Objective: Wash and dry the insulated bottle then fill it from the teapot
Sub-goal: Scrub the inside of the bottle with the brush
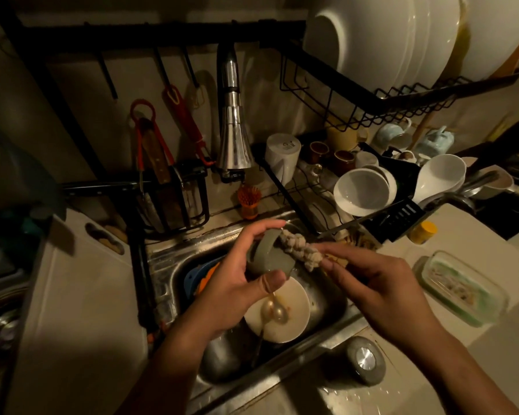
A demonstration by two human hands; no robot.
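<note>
Currently mid-wash, head view only: left hand (232,287) grips a grey-green cup-shaped lid (267,256) over the sink (162,260), right hand (381,286) pinches a bottle brush (298,250) laid against the lid's rim. A grey cylinder (364,362) with a steel end, likely the bottle body, sits on the counter (498,348) just beside the sink. Rinsing, drying and filling all look pending.

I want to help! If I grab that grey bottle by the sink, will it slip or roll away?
The insulated bottle probably feels slippery, since water shines on the counter around it. Its round body could roll if it gets knocked onto its side. The steel end suggests it is stiff and rather heavy for its size.
</note>
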